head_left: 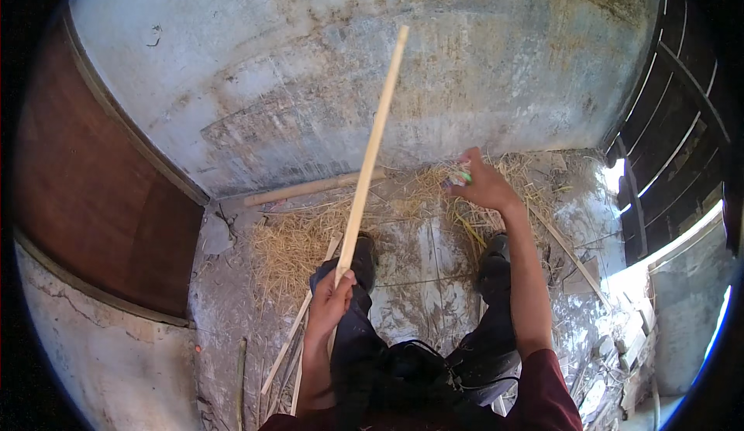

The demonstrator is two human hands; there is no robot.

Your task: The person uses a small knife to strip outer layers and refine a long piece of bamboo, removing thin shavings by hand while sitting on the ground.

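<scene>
My left hand is closed round the lower part of a long, pale bamboo strip. The strip slants upward and a little to the right, its far end standing out against the wall. Out to the right, apart from the strip, my right hand is raised with thumb and forefinger spread in a curve. Small green and whitish bits show between these fingers; whether they are touched or lie on the floor behind, I cannot tell.
Curly shavings litter the floor around my shoes. A round pole lies along the base of the stained wall. More strips lie beside my left leg. A brown door panel is at left, dark slatted boards at right, rubble below them.
</scene>
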